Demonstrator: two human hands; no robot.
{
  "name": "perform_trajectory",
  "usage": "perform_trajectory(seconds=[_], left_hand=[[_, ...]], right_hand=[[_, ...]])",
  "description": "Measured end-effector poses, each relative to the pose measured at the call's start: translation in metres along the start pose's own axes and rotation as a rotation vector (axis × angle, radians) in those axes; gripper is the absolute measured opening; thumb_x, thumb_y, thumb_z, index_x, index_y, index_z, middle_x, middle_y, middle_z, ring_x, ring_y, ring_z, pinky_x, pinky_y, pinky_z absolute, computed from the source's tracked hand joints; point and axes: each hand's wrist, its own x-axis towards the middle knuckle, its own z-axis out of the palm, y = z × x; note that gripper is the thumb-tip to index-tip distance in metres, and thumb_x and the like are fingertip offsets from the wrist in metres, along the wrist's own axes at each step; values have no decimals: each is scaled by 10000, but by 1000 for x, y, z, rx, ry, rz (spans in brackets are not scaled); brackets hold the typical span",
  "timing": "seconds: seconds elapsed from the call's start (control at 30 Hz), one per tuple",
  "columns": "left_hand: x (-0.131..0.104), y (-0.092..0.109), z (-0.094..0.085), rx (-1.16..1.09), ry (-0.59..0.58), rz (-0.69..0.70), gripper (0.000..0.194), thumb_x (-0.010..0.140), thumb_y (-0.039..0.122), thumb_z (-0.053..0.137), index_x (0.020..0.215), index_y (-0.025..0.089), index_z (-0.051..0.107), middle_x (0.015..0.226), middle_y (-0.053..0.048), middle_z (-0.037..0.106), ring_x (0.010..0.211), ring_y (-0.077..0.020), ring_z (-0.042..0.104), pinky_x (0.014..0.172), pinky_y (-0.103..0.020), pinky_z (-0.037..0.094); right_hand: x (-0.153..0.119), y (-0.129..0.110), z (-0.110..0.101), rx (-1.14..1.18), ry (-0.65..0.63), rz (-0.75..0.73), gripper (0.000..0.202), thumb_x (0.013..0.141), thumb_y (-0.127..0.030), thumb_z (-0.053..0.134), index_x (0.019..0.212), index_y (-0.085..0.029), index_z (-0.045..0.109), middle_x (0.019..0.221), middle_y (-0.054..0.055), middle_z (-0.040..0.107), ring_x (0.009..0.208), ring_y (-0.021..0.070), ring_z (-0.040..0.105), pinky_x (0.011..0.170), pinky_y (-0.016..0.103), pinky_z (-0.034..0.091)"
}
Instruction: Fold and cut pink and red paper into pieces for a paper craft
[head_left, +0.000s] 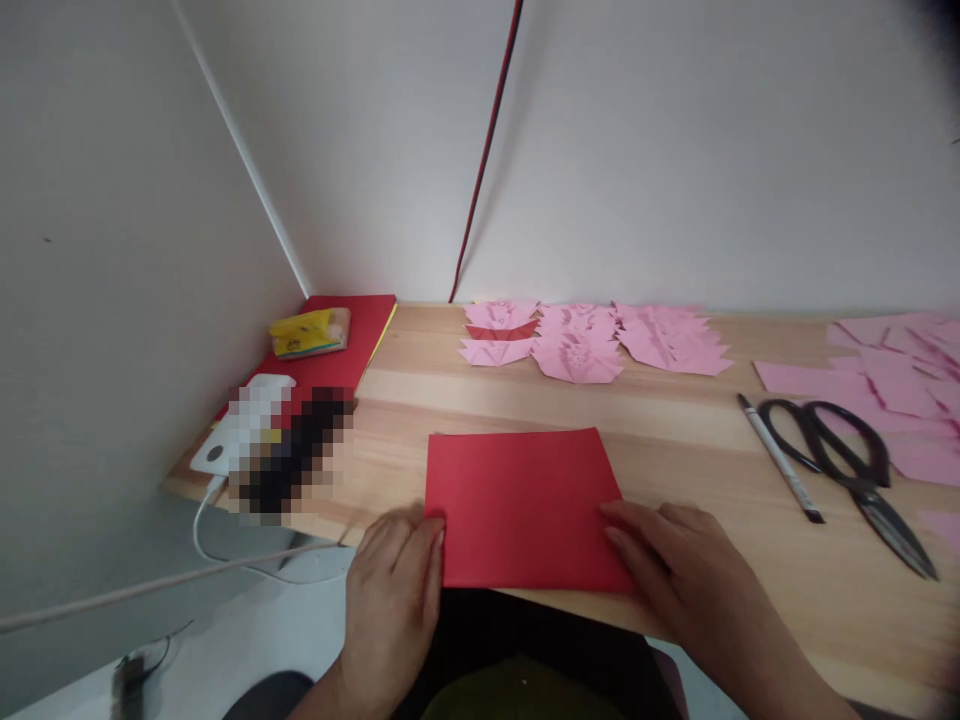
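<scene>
A red sheet of paper, seemingly folded, lies at the front edge of the wooden table. My left hand is closed at its left edge, with the thumb on the paper's lower left side. On the right edge rests my right hand, its thumb and fingertips over the paper near the lower right corner. To the right are a pen and black-handled scissors, both untouched.
Cut pink paper pieces line the back of the table. More pink paper lies far right. At the left are red sheets, a yellow packet and a white device with a cable.
</scene>
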Motion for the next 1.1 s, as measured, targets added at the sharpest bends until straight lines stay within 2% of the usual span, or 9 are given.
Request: perform_trajectory(seconds=[0.17,0.3,0.57,1.1], left_hand=[[-1,1,0,5,-4,-7,207,867,130,488,1039,187,589,887,-76,643,840,-215,593,742,-363,486],[-2,1,0,21,-22,-9,196,866,121,480,1020,172,591,883,-81,643,839,-220,591,740,-371,481],[0,1,1,80,-58,-27,194,880,135,461,1024,177,585,925,-83,662,843,-224,602,741,-380,471],[2,3,2,130,-91,-39,202,871,112,474,1028,177,581,894,-67,652,805,-220,582,722,-375,436]], right_hand=[[-2,1,-5,72,-40,-19,294,893,-427,489,1054,-224,627,813,60,669,751,206,613,697,356,455],[-2,1,-1,36,-62,-54,255,922,-365,451,1031,-217,628,791,49,677,718,196,611,730,377,426],[-4,0,5,-49,-19,-79,271,955,-309,392,1030,-189,623,729,32,667,669,183,595,734,366,389],[-5,-1,9,-167,-7,-116,250,964,-238,361,1031,-177,593,768,35,700,671,205,612,739,373,351]])
